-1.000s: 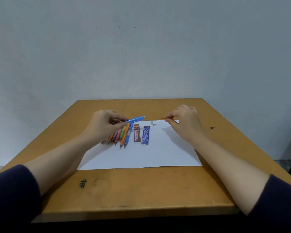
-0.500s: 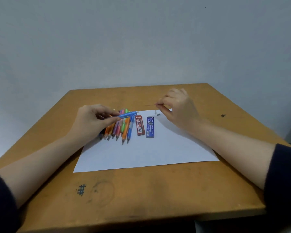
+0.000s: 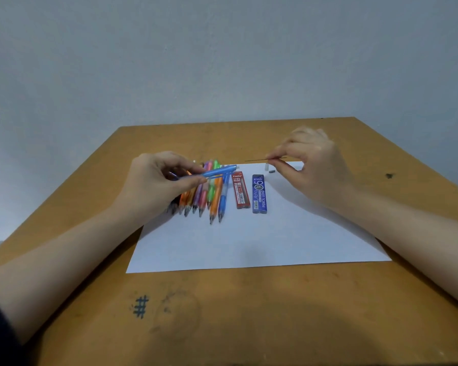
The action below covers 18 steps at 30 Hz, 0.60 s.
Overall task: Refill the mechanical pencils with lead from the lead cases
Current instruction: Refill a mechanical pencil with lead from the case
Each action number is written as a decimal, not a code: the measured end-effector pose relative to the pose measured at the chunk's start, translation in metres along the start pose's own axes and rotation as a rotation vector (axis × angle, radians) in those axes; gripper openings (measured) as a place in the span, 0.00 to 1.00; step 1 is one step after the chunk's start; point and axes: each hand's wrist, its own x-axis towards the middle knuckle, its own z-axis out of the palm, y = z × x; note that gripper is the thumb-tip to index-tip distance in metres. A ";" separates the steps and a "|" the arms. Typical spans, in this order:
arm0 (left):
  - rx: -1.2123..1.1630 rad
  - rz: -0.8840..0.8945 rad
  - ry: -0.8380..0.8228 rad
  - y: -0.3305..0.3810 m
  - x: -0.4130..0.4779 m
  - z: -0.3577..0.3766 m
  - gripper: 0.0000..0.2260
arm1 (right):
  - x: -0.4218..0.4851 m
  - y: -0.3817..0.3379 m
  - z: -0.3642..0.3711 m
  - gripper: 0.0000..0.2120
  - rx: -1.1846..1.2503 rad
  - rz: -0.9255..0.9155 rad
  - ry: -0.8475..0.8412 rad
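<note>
- My right hand [image 3: 312,170] pinches one lead [image 3: 257,159] between thumb and forefinger, above the far edge of the paper [image 3: 249,241].
- Lead: weightless and, I judge, brittle. Hold it near the end, no bending.
- My left hand [image 3: 156,183] grips the blue pencil [image 3: 220,170] by its barrel, over the paper's far-left corner, one end facing the lead.
- Spare pencils [image 3: 204,199], red lead case [image 3: 240,191] and blue lead case [image 3: 259,194] lie on the paper.

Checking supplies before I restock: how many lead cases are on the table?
2. The red lead case lies on the paper, just right of the pencil row; the blue lead case lies to its right.
</note>
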 end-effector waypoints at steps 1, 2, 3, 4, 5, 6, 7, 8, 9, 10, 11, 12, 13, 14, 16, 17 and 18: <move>-0.003 0.004 -0.001 0.000 0.000 0.000 0.09 | 0.000 0.000 0.000 0.04 0.002 -0.002 0.000; -0.008 0.011 0.000 0.000 0.000 0.000 0.09 | 0.000 0.000 0.000 0.05 0.003 -0.006 0.002; -0.012 0.017 0.002 0.000 0.000 0.000 0.09 | 0.000 -0.001 0.000 0.06 0.004 -0.011 0.003; -0.016 0.022 0.006 0.001 0.000 0.000 0.09 | 0.000 -0.002 0.000 0.06 0.005 -0.018 0.002; -0.017 0.026 0.007 0.001 0.000 0.000 0.09 | 0.000 -0.003 0.000 0.05 0.007 -0.025 0.000; -0.015 0.029 0.006 0.001 0.000 -0.001 0.09 | 0.000 -0.003 0.000 0.05 0.008 -0.032 0.000; -0.013 0.031 0.005 0.001 0.000 -0.001 0.10 | 0.000 -0.004 0.000 0.05 0.009 -0.038 0.000; -0.012 0.031 0.004 0.002 0.000 -0.001 0.10 | 0.000 -0.004 -0.001 0.06 0.010 -0.044 0.001; -0.011 0.030 0.004 0.002 0.000 -0.002 0.09 | 0.000 -0.004 -0.001 0.06 0.011 -0.048 0.001; -0.012 0.027 0.006 0.002 0.000 -0.002 0.09 | 0.000 -0.004 -0.002 0.06 0.011 -0.050 0.003; -0.015 0.025 0.008 0.002 -0.001 -0.002 0.08 | 0.000 -0.005 -0.002 0.06 0.009 -0.051 0.004; -0.017 0.023 0.009 0.002 -0.001 -0.002 0.08 | 0.000 -0.005 -0.002 0.05 0.006 -0.050 0.005; -0.017 0.023 0.007 0.003 -0.001 -0.001 0.09 | 0.000 -0.005 -0.002 0.04 0.002 -0.050 0.005; -0.015 0.026 0.004 0.003 -0.001 -0.001 0.09 | -0.001 -0.006 -0.001 0.03 -0.001 -0.051 0.005; -0.013 0.028 0.001 0.003 -0.001 -0.001 0.11 | -0.001 -0.007 0.000 0.03 -0.004 -0.057 0.006; -0.015 0.024 0.001 0.004 -0.001 -0.001 0.11 | -0.001 -0.007 0.001 0.04 -0.003 -0.062 0.005; -0.016 0.021 0.002 0.004 -0.001 -0.001 0.10 | -0.001 -0.008 0.001 0.04 0.000 -0.066 0.004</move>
